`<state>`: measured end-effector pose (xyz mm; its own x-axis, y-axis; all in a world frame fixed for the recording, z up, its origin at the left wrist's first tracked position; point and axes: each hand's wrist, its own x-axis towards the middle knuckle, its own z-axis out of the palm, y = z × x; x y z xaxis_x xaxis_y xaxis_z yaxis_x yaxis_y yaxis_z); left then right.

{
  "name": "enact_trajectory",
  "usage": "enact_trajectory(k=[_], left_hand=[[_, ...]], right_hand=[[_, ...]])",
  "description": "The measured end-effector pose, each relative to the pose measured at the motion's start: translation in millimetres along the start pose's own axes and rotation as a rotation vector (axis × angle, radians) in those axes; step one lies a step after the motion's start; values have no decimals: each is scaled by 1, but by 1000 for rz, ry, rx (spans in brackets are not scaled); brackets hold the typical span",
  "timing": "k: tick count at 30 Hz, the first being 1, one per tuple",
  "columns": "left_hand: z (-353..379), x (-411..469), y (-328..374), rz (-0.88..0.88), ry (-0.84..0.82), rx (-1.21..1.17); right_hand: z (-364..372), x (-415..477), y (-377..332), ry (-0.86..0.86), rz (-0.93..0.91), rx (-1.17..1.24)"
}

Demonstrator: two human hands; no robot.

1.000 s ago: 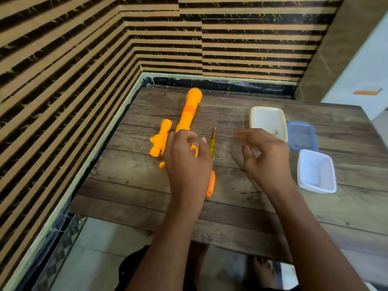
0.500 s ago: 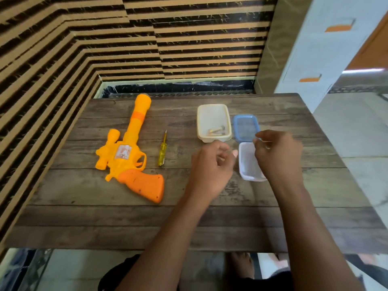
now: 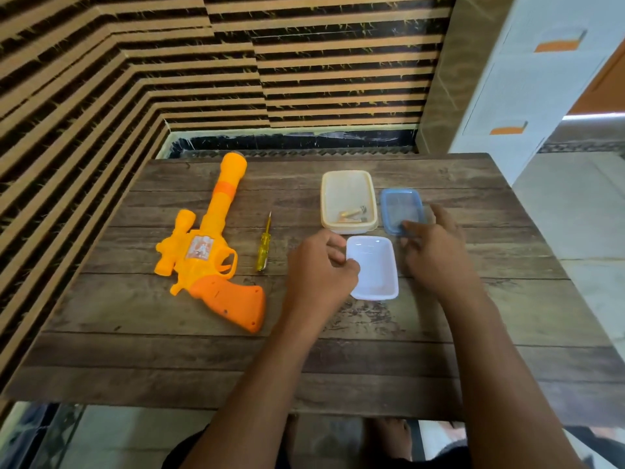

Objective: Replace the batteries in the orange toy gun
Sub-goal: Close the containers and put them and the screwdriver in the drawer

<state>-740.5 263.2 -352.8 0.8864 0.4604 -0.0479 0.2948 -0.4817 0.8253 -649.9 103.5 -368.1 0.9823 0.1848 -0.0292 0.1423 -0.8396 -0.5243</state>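
Note:
The orange toy gun (image 3: 209, 252) lies flat on the left of the wooden table (image 3: 135, 350), barrel pointing away from me and the darker orange grip nearest me. A yellow screwdriver (image 3: 263, 253) lies just right of it. A cream tub (image 3: 348, 184) at the back holds batteries (image 3: 351, 215). My left hand (image 3: 319, 272) pinches the left rim of an empty white container (image 3: 373, 275). My right hand (image 3: 434, 255) hovers at that container's right side, fingers spread, with one fingertip on a blue lid (image 3: 401, 206).
Striped walls close off the table on the left and at the back. A white cabinet (image 3: 527, 79) stands beyond the back right corner. My legs show below the table's near edge.
Both hands left the toy gun and went right to the containers. My left hand took the white container's rim, and my right hand spread out beside it. The camera turned right.

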Motion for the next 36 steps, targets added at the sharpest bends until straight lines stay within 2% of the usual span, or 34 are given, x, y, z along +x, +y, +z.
enact_trajectory(k=[3,7,13,21,23,28,32,36], left_hand=[[-4,0,0,-10,25,-26],[-5,1,-2,-25,26,-48],[-7,1,-3,-47,31,-42],[-7,3,-5,-71,19,-59],[-5,4,-4,-76,9,-70],[-2,4,-6,-37,0,-78],[-2,3,-2,-1,-4,-53],[-3,4,-4,-6,-48,-54]], right_hand=[[-4,-9,-5,-10,85,12],[-8,-23,-6,134,112,8],[-3,-18,-18,129,169,-5],[-32,-41,-29,197,286,312],[-39,-51,-36,152,261,323],[-29,-56,-45,-111,221,278],[-23,-55,-47,-123,159,228],[-19,-48,-40,-75,165,287]])
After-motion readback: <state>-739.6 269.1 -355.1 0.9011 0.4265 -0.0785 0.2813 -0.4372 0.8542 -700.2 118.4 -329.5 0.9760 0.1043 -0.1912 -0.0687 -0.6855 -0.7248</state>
